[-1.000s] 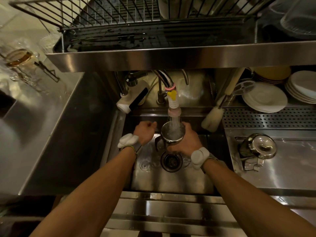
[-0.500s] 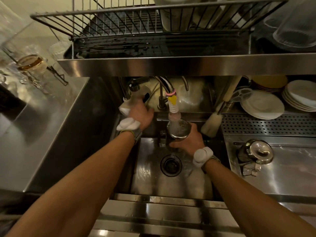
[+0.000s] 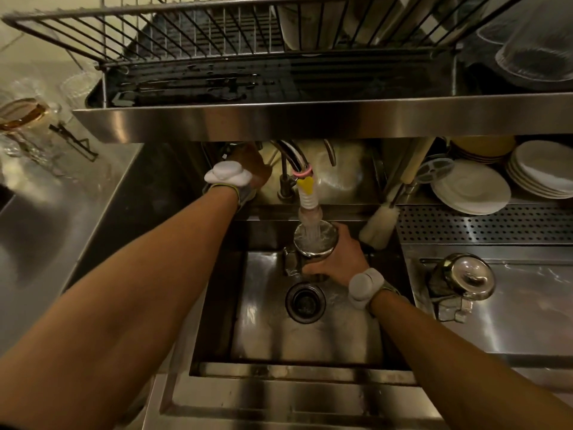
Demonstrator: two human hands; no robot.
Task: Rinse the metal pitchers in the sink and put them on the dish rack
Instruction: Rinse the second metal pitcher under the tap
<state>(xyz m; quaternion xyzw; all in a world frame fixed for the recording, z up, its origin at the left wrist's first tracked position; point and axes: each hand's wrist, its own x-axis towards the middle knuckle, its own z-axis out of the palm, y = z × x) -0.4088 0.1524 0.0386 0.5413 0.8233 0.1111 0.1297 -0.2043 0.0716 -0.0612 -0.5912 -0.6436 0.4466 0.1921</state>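
Observation:
Over the sink (image 3: pixel 310 333), my right hand (image 3: pixel 341 259) grips a small metal pitcher (image 3: pixel 313 242) upright under the faucet nozzle (image 3: pixel 307 197). Water streams into its open mouth, and its handle points left. My left hand (image 3: pixel 252 169) is raised to the tap fittings at the back left of the sink; the shelf edge hides its fingers. A second metal pitcher (image 3: pixel 465 279) lies on the steel counter to the right of the sink. The wire dish rack (image 3: pixel 201 41) sits on the shelf above the sink.
A bottle brush (image 3: pixel 379 225) leans at the sink's back right corner. Stacked white plates (image 3: pixel 471 189) sit behind a perforated drain tray (image 3: pixel 483 226). Glasses (image 3: pixel 21 116) stand on the left counter. Cups and containers fill the rack's right end (image 3: pixel 533 51).
My left hand has left the pitcher and gone up and back to the tap fittings under the shelf. My right hand has raised the pitcher closer to the nozzle.

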